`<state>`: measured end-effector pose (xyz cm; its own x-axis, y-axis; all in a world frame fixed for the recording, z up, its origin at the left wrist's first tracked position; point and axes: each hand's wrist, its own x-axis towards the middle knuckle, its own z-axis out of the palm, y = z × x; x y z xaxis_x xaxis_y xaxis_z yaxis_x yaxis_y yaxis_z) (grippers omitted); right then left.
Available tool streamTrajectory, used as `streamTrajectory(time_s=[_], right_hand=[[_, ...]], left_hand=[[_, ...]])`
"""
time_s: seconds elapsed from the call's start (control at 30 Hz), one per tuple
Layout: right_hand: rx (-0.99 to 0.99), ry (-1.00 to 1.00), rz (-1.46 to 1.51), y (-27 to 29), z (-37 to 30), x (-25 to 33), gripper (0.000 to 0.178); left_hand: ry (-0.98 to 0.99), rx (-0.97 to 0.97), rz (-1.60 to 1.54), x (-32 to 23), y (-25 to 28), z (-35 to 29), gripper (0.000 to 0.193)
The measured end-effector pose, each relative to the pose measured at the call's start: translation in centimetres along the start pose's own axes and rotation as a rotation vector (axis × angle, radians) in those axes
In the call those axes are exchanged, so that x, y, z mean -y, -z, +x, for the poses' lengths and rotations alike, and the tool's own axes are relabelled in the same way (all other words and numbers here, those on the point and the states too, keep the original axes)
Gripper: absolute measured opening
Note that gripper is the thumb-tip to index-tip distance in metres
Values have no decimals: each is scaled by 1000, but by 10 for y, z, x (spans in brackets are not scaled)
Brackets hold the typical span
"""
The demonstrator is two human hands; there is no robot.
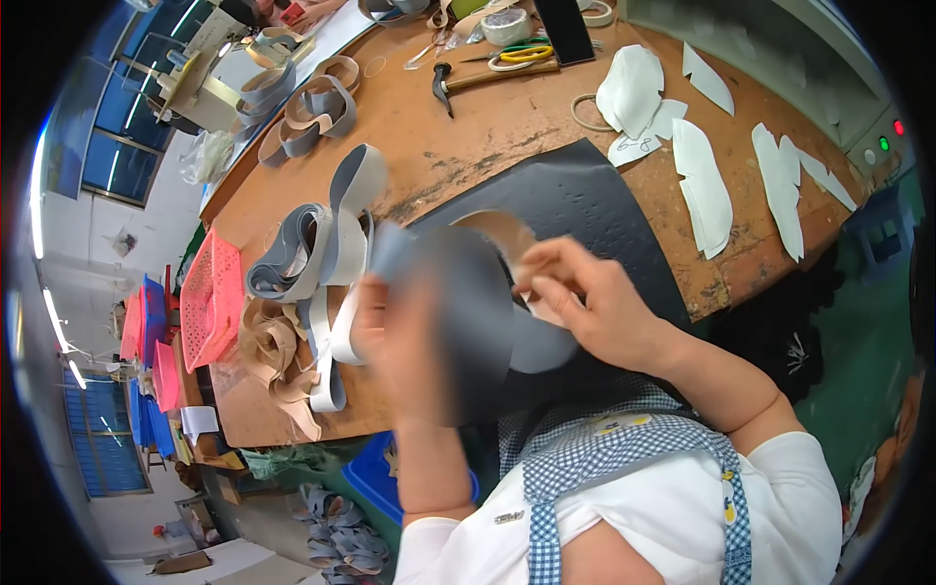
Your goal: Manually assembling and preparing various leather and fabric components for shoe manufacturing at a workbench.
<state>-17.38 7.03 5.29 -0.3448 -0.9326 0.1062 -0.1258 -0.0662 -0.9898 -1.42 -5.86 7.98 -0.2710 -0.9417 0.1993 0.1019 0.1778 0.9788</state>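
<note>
A curved grey-blue strip of leather-like material, tan on its inner side, is between my hands over a black mat. My right hand pinches the tan-and-pale end of the strip between thumb and fingers. Against the other side of the strip is my left hand, smeared by motion, so its fingers are not clear. To the left of my left hand stand looped grey-blue strips, near a heap of tan strips.
A hammer and yellow-handled scissors lie at the far side of the wooden table. White pattern pieces are on the right. A pink basket stands at the left edge, with a blue bin below the table.
</note>
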Motion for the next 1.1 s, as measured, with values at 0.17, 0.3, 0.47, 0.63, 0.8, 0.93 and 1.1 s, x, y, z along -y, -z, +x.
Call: streamTrajectory(time_s=[0.17,0.3,0.47,0.63,0.8,0.93,1.1], right_hand=[[-265,167,-98,30,-11,-8,13],[-319,308,-278,24,-31,-16,13],[-206,594,-485,19,-47,-45,24],[-143,726,-585,18,-48,-48,21],[-125,470,-602,9,-40,-56,23],[-135,312,-663,8,-37,-62,29],[-8,260,-898,-1,-34,-50,35]], left_hand=[[-562,-76,688,-53,-12,24,21],[-898,547,1529,-5,-42,-15,25],[-948,723,1381,74,-52,-79,37],[-850,637,1224,76,-53,-79,39],[-723,468,1093,80,-43,-71,24],[-302,291,776,87,-21,-58,18],[-134,121,530,95,-16,-64,25]])
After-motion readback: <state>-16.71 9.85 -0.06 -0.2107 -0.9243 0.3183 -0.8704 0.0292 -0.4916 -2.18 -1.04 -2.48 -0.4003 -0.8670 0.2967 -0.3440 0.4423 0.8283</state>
